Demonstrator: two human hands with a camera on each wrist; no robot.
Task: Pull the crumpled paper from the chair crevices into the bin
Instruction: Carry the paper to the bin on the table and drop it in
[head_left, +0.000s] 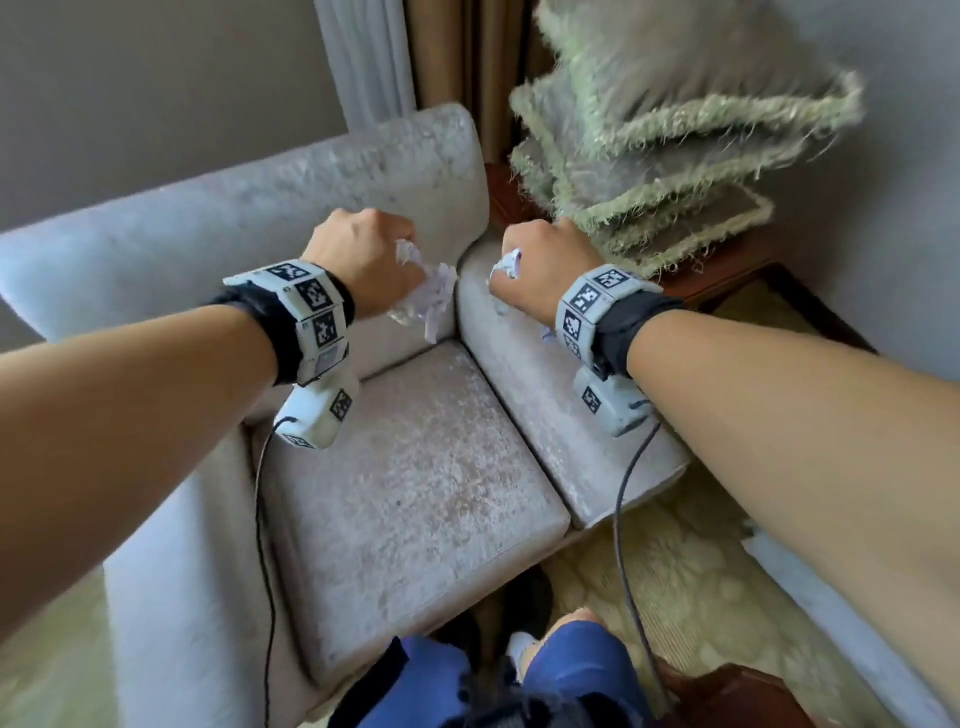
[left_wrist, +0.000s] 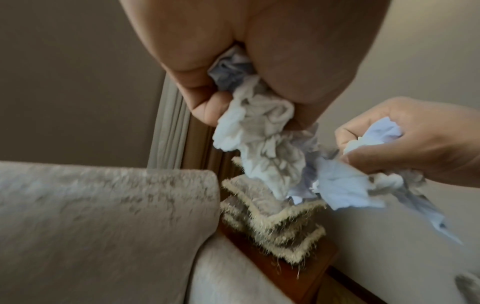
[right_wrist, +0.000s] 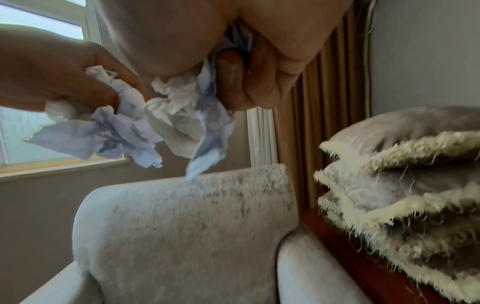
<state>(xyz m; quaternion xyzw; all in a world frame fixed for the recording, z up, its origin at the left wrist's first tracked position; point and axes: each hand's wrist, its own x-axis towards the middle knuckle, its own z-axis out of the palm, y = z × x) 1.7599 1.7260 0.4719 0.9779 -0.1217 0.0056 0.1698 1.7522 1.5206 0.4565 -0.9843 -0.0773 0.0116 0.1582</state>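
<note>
Both fists are gripping crumpled paper: left hand, right hand. Only the right wrist view is showing a window; three cushions are lying beside the right hand.

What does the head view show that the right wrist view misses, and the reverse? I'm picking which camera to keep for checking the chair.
Only the head view shows the seat cushion, the carpet, both wrist-worn cameras and their cables. Only the right wrist view shows the window.

Both show the left hand and right hand each gripping crumpled paper, the chair's backrest, the curtain and the stacked fringed cushions. Neither shows a bin.
</note>
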